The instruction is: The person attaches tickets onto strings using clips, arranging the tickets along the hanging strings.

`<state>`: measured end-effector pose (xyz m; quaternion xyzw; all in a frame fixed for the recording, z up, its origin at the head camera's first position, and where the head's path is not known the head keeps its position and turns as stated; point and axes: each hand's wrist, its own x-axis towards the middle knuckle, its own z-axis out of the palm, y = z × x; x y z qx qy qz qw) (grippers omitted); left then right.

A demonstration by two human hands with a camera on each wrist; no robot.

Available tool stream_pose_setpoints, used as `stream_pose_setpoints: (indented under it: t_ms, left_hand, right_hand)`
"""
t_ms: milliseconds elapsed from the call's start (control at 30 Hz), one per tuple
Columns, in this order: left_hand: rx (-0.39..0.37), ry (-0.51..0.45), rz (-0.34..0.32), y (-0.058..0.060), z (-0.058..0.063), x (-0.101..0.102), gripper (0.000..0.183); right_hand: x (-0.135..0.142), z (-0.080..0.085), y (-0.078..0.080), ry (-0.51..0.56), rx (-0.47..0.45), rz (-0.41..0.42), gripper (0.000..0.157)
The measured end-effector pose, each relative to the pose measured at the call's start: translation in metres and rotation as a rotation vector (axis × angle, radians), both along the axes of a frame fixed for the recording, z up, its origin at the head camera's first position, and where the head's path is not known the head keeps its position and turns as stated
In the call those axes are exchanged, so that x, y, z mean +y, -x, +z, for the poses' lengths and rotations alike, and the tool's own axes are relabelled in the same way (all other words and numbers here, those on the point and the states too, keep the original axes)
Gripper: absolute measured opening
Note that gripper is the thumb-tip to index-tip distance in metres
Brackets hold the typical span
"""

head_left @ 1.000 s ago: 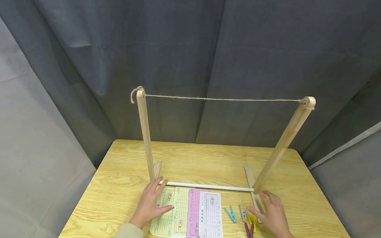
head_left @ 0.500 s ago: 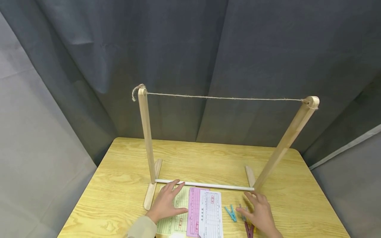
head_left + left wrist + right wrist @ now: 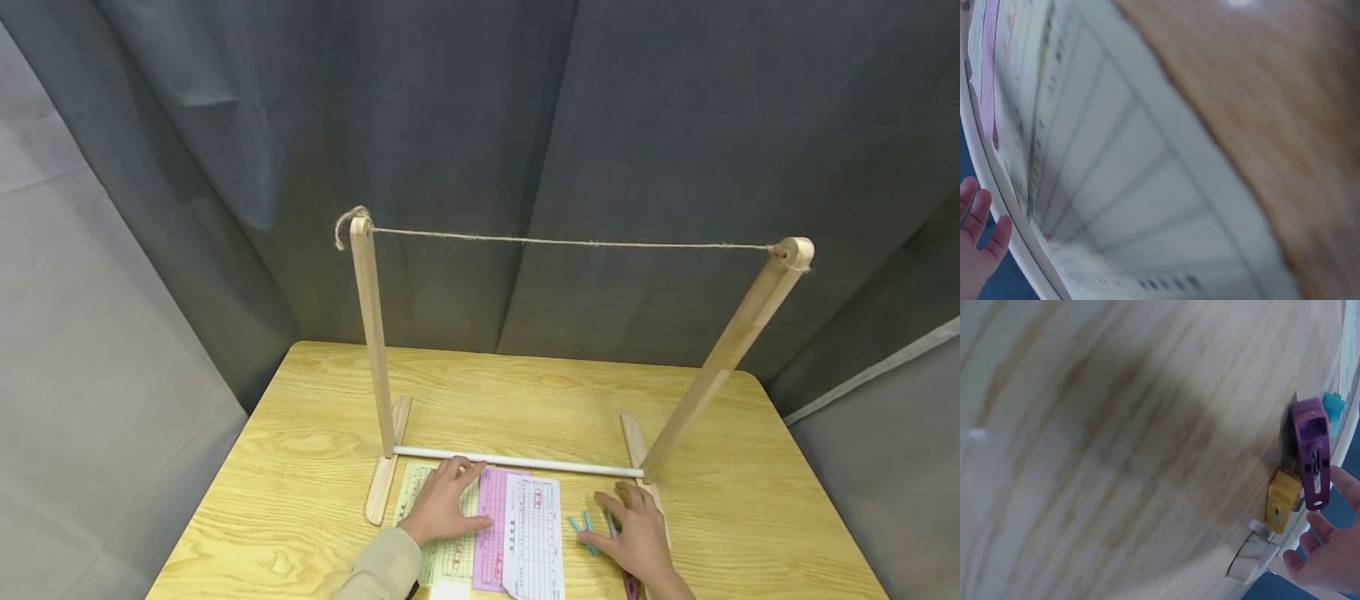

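My left hand [image 3: 447, 507] hovers with spread fingers over the printed paper slips. Under it are a green slip [image 3: 408, 487] and a pink slip [image 3: 492, 500], while a white slip [image 3: 534, 533] lies to its right. My right hand [image 3: 639, 535], fingers apart, is above several clothespins and grips nothing. A blue clothespin [image 3: 587, 533] shows by its thumb, and a purple clothespin [image 3: 1313, 453] lies close to its fingers in the right wrist view, beside a yellow clothespin [image 3: 1283, 501]. A grey clothespin is mostly hidden by the hand in the head view.
Behind the hands stands a wooden frame, with a left post [image 3: 372, 333], a right post [image 3: 723, 358] and a white crossbar [image 3: 525, 461]. Twine [image 3: 570, 242] runs between the post tops. Dark curtains [image 3: 435, 125] hang behind the wooden table [image 3: 510, 392].
My left hand has moved right from the left post's foot to over the slips. My right hand has moved left from the right foot to over the clothespins.
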<state>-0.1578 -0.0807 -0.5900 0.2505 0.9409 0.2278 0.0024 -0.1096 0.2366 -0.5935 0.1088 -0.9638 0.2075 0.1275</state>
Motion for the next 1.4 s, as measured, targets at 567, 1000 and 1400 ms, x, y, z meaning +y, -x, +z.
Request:
stream_pose_setpoints:
  t_ms: [567, 1000, 1400]
  left_hand:
    - [0.038, 0.146, -0.08, 0.012, -0.016, 0.03, 0.079]
    - [0.052, 0.234, -0.037, 0.015, -0.015, 0.046, 0.077]
    - [0.047, 0.302, -0.01, 0.015, -0.012, 0.051, 0.081]
  right_hand:
    - [-0.006, -0.007, 0.001, 0.01, -0.045, 0.016, 0.062]
    - [-0.014, -0.007, 0.003, 0.0, -0.066, -0.012, 0.052]
    - [-0.018, -0.005, 0.004, 0.124, -0.085, -0.042, 0.037]
